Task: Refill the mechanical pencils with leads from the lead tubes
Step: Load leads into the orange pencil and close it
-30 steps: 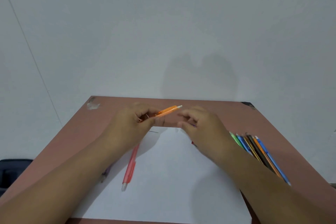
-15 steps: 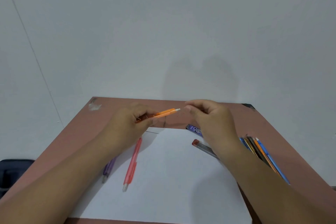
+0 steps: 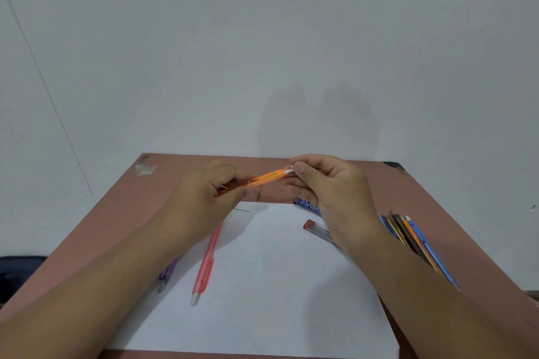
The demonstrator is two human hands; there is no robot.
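Note:
My left hand (image 3: pixel 204 198) grips an orange mechanical pencil (image 3: pixel 267 177) by its tip half, holding it above the table with its white cap end pointing right. My right hand (image 3: pixel 329 183) pinches that white cap end (image 3: pixel 288 171) between thumb and forefinger. On the white paper (image 3: pixel 262 285) lie a red mechanical pencil (image 3: pixel 205 264), a purple pencil (image 3: pixel 166 275) partly under my left forearm, a clear lead tube with a red cap (image 3: pixel 316 231) and a dark blue lead tube (image 3: pixel 307 204), both partly behind my right hand. A loose thin lead (image 3: pixel 242 209) lies by the paper's far edge.
A bundle of several more pencils (image 3: pixel 414 239) lies on the brown table (image 3: pixel 122 213) at the right, partly under my right forearm. A white wall rises just behind the table. A dark object (image 3: pixel 17 271) sits off the table's left edge.
My right hand rose from the lead tubes on the paper and came to the orange pencil's white cap end, which it now pinches. The left hand kept holding the pencil.

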